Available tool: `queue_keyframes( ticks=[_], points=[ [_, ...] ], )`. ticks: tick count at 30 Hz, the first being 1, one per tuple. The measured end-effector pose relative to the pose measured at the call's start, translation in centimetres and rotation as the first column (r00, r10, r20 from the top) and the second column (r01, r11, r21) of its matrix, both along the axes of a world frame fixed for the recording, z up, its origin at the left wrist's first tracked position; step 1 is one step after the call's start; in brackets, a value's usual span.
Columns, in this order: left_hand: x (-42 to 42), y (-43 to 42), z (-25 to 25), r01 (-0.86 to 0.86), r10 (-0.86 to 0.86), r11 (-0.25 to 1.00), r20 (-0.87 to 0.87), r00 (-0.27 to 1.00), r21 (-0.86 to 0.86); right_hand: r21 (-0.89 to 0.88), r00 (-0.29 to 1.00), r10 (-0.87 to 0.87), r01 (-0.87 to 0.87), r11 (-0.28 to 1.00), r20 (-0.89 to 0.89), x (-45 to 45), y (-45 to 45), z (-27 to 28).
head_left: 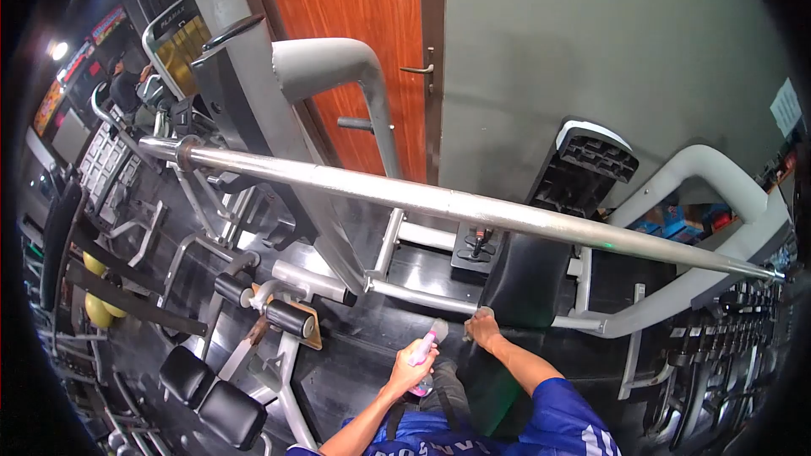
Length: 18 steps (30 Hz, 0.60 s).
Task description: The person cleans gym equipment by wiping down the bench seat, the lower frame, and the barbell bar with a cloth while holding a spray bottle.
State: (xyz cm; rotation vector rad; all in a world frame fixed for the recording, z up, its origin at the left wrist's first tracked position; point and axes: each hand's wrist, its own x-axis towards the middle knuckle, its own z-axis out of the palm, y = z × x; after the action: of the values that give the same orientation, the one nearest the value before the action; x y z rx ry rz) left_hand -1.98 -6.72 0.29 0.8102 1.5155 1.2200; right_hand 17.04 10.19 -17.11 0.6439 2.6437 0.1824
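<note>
My left hand (404, 371) is wrapped around a pink and white spray bottle (422, 350), whose lower end shows beneath my fingers. My right hand (483, 331) is closed in a fist at the front of the machine, close to its silver lower frame bar (422, 295) and the black padded seat (525, 279). Something small shows at the edge of that fist, too unclear to name. Across the view, above both hands, runs a long metal barbell bar (439, 202).
A grey machine upright (279, 118) rises at left, and a curved grey frame (718, 169) stands at right. Black pads on a bench (215, 397) sit lower left. Dumbbells on a rack (718, 338) line the right side. A wooden door (346, 0) is behind.
</note>
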Motion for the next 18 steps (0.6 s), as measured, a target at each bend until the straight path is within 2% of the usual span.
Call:
queue_keyframes(
  ticks=[1,4,7,10,12,14,15,17,18],
  points=[
    [0.1,0.0,0.3,0.010,-0.010,1.000,-0.004,1.000,0.006,0.045,0.995,0.100,-0.099,0.994,-0.014,1.2,0.1,0.3],
    [0.3,-0.3,1.2,0.035,-0.035,0.999,-0.001,0.999,0.011,0.049,0.955,0.162,-0.155,0.987,-0.247,5.9,-0.1,1.1],
    [0.5,-0.9,1.2,0.054,-0.054,0.999,0.029,0.998,0.005,-0.030,0.956,0.004,-0.013,0.999,-0.292,9.9,-0.4,2.1],
    [0.6,-1.7,0.4,0.072,-0.073,0.997,0.043,0.996,0.019,-0.098,0.928,-0.256,0.238,0.966,-0.270,13.1,-1.4,3.7],
    [0.7,-2.3,0.1,0.098,-0.099,0.995,0.043,0.994,0.019,-0.199,0.741,-0.591,0.558,0.806,-0.318,14.7,-2.6,3.7],
    [1.0,-2.6,0.1,0.112,-0.114,0.993,0.072,0.991,0.037,-0.266,0.455,-0.808,0.782,0.564,-0.375,17.1,-3.9,1.6],
    [1.1,-2.6,0.2,0.117,-0.121,0.992,0.083,0.989,0.045,-0.357,0.251,-0.909,0.859,0.367,-0.332,17.2,-4.4,2.6],
    [1.3,-2.4,0.4,0.142,-0.145,0.989,0.088,0.986,0.033,-0.504,-0.188,-0.963,0.861,-0.068,-0.191,16.0,-6.2,7.8],
    [1.3,-2.5,0.3,0.157,-0.158,0.987,0.099,0.982,0.024,-0.595,-0.342,-0.914,0.789,-0.154,-0.217,16.8,-6.9,6.2]
  ],
)
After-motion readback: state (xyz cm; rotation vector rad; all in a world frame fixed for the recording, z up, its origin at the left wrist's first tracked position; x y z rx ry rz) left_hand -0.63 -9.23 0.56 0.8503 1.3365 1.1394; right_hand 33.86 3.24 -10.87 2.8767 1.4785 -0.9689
